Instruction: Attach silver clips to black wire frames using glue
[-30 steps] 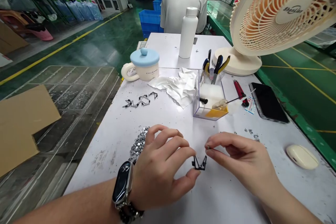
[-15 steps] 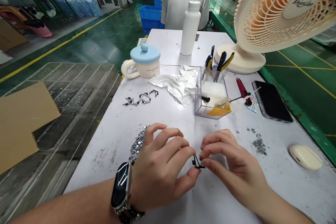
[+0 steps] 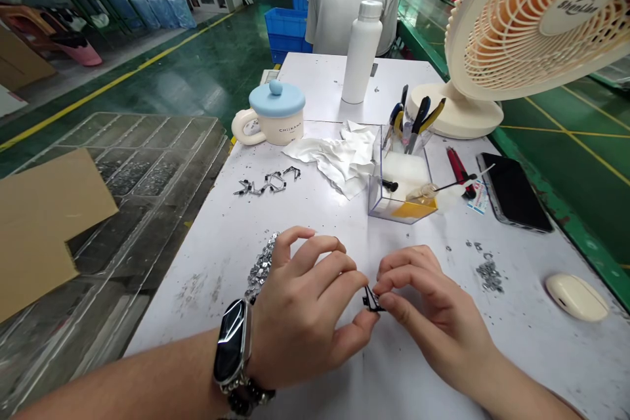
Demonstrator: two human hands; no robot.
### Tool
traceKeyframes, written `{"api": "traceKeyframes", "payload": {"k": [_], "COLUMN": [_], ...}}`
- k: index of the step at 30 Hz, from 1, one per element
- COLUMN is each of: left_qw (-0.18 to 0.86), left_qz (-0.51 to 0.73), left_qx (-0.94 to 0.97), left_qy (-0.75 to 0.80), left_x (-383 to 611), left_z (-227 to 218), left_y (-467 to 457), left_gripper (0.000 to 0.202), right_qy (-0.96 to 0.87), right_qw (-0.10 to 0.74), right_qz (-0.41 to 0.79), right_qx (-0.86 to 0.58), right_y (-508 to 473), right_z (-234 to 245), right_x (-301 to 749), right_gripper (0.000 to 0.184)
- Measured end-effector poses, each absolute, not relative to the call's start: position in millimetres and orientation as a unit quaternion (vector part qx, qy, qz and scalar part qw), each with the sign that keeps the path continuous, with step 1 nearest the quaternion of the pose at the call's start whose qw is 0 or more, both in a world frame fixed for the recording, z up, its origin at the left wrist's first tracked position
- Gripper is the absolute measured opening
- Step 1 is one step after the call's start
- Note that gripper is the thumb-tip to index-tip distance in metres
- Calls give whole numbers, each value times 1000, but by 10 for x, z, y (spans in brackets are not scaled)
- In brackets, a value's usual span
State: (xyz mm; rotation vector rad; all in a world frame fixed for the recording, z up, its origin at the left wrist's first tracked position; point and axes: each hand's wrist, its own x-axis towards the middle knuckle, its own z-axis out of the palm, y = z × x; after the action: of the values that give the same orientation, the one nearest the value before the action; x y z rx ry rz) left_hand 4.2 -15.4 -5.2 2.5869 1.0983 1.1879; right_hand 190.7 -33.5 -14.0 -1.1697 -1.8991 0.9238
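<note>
My left hand pinches a small black angled metal part between thumb and index finger, low over the white table. From the other side my right hand is closed at the same part, its thumb and index fingertip pressed together; anything tiny between them is hidden. A heap of small silver metal pieces lies just beyond my left wrist, partly covered by that hand. Farther off, several black-and-silver angled parts lie in a row. To the right is a smaller pile of silver pieces.
A clear box with tools stands past my hands, beside a crumpled white cloth. Around it are a lidded mug, a white bottle, a fan, a phone and a cream case. A person sits ahead.
The view has shifted slightly, so the scene sits a little farther right. My right fingertips have come a little closer in on the black part, which my left hand keeps holding.
</note>
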Motion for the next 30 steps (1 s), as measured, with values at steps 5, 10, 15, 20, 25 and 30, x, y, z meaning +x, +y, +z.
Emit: {"api": "traceKeyframes", "payload": {"k": [5,10,15,20,25,30], "left_qw": [41,31,29,34,32,29], "left_qz": [395,399,399,389,387,387], "left_qx": [846,843,841,841,844,845], "left_qy": [357,360,364,375,371,368], "left_x": [47,54,61,74,64,59], "left_z": [-57,-49,-53,-58,-55,-57], "left_y": [-154,-147,-154,-149,-146,-146], "left_gripper": [12,12,12,12,12,13], "right_qy": [-733,-730,-728,-731,-734,-734], "right_qw": [349,360,356,359,363,365], "right_qz": [358,350,347,329,311,310], "right_qx": [-462,-464,-471,-478,-483,-482], "right_y": [-348,-338,-335,-338,-331,-335], "right_z": [-128,-140,-149,-129,-133,-136], "right_x": [1884,1871,1867,1869,1858,1844], "right_gripper": [11,10,10,10,10,11]}}
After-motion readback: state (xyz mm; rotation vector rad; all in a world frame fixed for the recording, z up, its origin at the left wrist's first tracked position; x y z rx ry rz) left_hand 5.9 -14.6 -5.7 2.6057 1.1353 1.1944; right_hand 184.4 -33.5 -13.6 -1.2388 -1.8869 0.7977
